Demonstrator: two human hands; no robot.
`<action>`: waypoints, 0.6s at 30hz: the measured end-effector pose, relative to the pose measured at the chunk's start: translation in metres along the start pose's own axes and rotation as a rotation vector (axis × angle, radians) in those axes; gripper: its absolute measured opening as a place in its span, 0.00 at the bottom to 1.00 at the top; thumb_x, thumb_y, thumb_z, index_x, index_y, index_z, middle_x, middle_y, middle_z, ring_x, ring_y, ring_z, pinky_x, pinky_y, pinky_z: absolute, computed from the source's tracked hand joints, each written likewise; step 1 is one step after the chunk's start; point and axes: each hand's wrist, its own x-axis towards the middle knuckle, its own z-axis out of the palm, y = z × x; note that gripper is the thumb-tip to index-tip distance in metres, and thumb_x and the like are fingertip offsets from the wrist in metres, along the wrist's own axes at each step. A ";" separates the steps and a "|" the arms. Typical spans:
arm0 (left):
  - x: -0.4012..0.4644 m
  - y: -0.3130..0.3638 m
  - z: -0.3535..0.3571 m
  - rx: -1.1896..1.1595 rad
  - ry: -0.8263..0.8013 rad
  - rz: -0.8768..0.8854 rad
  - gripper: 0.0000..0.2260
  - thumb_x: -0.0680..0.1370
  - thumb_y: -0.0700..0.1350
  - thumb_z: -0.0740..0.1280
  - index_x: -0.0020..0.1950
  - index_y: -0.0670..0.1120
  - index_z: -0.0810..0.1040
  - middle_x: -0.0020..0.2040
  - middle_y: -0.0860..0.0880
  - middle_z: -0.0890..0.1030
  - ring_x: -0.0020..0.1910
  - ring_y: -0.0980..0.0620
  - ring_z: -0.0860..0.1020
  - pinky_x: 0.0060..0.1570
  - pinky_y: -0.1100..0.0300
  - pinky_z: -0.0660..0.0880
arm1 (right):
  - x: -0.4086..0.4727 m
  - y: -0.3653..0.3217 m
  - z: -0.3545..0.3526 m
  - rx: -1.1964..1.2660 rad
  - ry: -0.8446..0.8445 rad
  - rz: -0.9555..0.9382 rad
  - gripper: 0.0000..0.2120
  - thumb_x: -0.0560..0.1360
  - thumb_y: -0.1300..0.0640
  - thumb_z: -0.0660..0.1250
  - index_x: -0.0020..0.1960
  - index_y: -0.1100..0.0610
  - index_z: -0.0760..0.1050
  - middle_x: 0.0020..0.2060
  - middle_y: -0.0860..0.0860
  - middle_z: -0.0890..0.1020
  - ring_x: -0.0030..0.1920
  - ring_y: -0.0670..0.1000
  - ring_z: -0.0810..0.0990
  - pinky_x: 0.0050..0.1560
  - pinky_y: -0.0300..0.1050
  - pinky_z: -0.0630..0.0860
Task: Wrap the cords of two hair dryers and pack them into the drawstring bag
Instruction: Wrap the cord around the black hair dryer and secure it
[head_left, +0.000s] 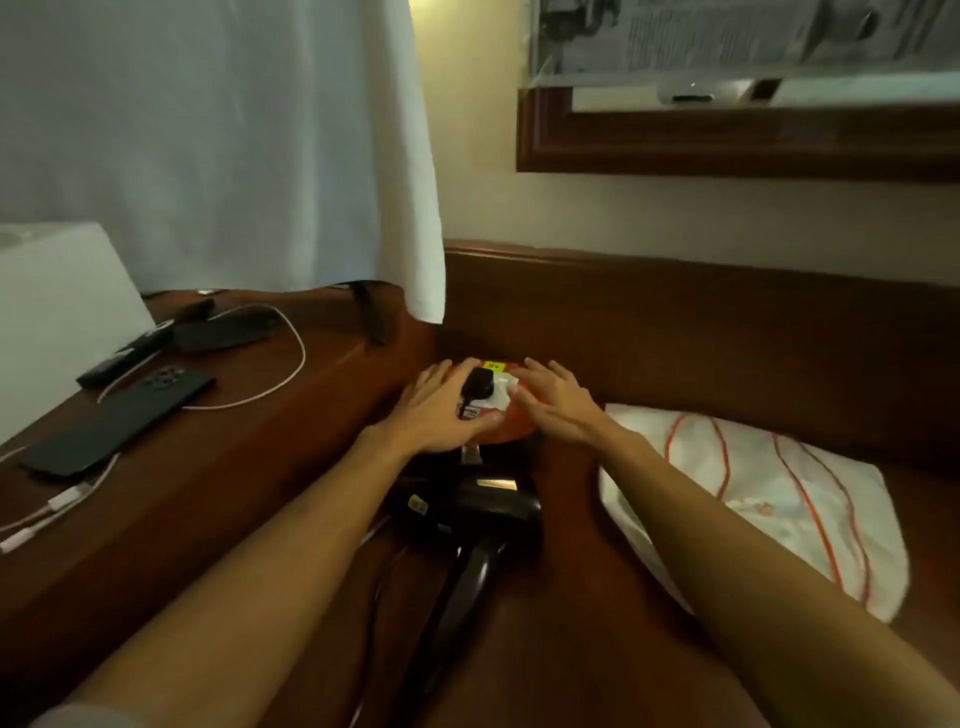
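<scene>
Mid-frame, my left hand (441, 410) and right hand (553, 402) hover released over the plug (477, 387); black dryer (467, 525) handle points toward the bottom of the frame.

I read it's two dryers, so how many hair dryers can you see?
2: a black hair dryer lying near the forearms, and a red hair dryer beyond it, partly hidden under both hands.

— How many hair dryers did I have in front of me?
— Two: one black hair dryer (467, 525) and one red hair dryer (511, 426).
— Bags?
— One white drawstring bag (769, 499).
— And on the side table (218, 467)?
— One phone (122, 418), one white cable (270, 384); I couldn't count the dark items behind.
</scene>
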 end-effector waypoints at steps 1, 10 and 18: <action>0.004 -0.004 0.006 -0.003 -0.043 -0.007 0.44 0.74 0.70 0.65 0.82 0.57 0.46 0.83 0.47 0.48 0.81 0.43 0.48 0.76 0.39 0.51 | 0.005 0.002 0.005 0.001 -0.015 0.003 0.27 0.83 0.38 0.50 0.80 0.46 0.59 0.82 0.48 0.54 0.81 0.56 0.47 0.75 0.68 0.48; 0.009 -0.010 0.013 -0.094 -0.108 -0.054 0.48 0.73 0.67 0.71 0.82 0.60 0.43 0.83 0.48 0.46 0.82 0.42 0.45 0.76 0.36 0.54 | 0.019 0.029 0.028 -0.212 0.060 -0.093 0.31 0.81 0.33 0.49 0.79 0.44 0.57 0.77 0.49 0.61 0.74 0.55 0.61 0.72 0.61 0.59; 0.007 -0.012 0.018 -0.103 -0.014 -0.073 0.54 0.69 0.70 0.72 0.83 0.53 0.44 0.83 0.49 0.41 0.81 0.42 0.39 0.77 0.37 0.46 | 0.040 -0.009 0.010 -0.205 0.080 -0.092 0.30 0.78 0.42 0.65 0.76 0.53 0.65 0.70 0.54 0.70 0.71 0.56 0.65 0.71 0.57 0.63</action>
